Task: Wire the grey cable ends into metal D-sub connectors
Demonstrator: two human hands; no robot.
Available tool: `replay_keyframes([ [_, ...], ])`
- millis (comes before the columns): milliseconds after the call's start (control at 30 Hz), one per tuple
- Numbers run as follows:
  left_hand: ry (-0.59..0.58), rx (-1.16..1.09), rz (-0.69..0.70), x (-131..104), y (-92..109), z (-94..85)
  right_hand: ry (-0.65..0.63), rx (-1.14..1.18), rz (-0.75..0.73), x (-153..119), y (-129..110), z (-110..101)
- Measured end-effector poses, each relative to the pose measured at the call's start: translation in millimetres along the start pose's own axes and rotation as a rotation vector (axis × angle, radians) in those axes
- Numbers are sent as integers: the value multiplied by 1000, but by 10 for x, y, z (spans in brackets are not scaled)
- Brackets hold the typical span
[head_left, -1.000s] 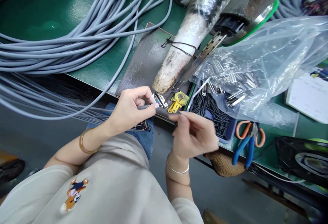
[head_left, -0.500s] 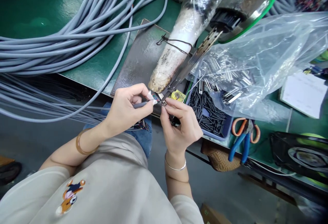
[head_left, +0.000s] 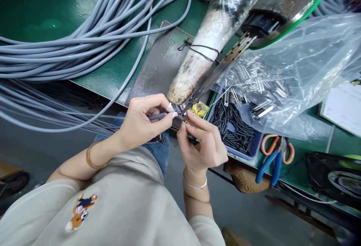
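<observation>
My left hand is closed, its white-covered thumb and fingertip pinching the end of a grey cable. Thin coloured wires fan out of that end and meet a small metal connector. Over the connector reaches the dark front end of a soldering iron with a perforated metal barrel. My right hand is just right of the connector, thumb and fingers drawn together in a pinch. Whatever lies between those fingertips is too small to make out. A thin pale wire curves down near the iron.
Grey cables are heaped at the left. A plastic-wrapped tube slants above the dark plate. To the right are a blue bin of black sleeves, a clear bag with metal connectors, pliers and white paper.
My right fingertips have shifted slightly down from the connector, which they touched before. My left hand keeps its pinch on the cable. The whole view has shifted a little.
</observation>
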State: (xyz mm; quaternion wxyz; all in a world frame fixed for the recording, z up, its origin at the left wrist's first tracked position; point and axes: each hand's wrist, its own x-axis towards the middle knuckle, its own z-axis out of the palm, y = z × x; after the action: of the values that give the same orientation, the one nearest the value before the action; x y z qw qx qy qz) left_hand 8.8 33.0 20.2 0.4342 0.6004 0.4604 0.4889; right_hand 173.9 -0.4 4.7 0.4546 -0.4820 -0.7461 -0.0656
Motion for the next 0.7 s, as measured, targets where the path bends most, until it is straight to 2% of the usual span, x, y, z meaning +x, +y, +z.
replay_keyframes([
  [233, -39, 43, -96, -53, -11, -19, -65, -18, -57, -74, 56, -35],
  [467, -23, 47, -68, -49, -4, -1, -55, -9, -37, -46, 37, -19],
  [700, -8, 60, -11, -23, 54, -17, 11, 12, -24, -15, 26, 14],
])
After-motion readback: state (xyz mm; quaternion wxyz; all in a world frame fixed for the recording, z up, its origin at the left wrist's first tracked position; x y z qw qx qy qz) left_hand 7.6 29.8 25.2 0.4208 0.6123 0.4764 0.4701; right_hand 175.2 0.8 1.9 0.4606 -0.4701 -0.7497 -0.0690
